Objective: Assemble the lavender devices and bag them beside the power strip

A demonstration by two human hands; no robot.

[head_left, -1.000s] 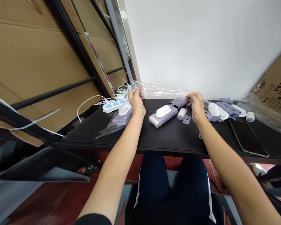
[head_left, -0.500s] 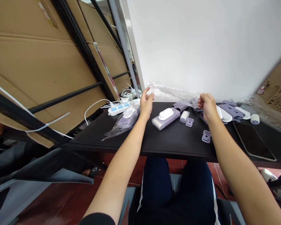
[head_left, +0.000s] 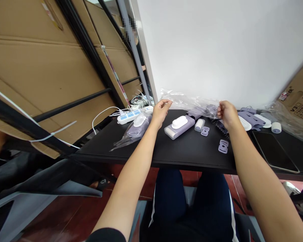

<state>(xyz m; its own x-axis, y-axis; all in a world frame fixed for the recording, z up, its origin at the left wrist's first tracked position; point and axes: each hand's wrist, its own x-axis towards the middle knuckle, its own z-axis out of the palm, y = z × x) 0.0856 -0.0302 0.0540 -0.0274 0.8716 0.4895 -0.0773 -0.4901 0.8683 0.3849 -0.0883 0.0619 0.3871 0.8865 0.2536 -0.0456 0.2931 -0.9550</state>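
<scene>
A clear plastic bag [head_left: 192, 100] is stretched between my hands above the back of the black table [head_left: 189, 153]. My left hand [head_left: 161, 112] pinches its left part with fingers closed. My right hand [head_left: 226, 113] grips the right end, where a purple piece [head_left: 212, 110] shows beside or behind the plastic. Below the bag lies a purple-and-white handheld device [head_left: 180, 127] with a white oval bristled piece on top. To its right are a small white-and-purple cylinder [head_left: 199, 125] and two flat purple cut-out pieces [head_left: 223, 146]. Left of my left wrist, a similar purple device [head_left: 138, 126] sits inside clear plastic.
A power strip [head_left: 128, 116] with white cables stands at the back left. On the right lie a dark phone or tablet [head_left: 275, 151], purple and white parts [head_left: 252, 120], loose plastic [head_left: 285, 121] and a cardboard box [head_left: 301, 94]. A white panel [head_left: 217, 43] rises behind the table.
My left hand has moved slightly right along the bag, its fingers now pointing right. My right hand has shifted slightly right and still holds the bag. A blurred-out figure appears behind the rack post.
</scene>
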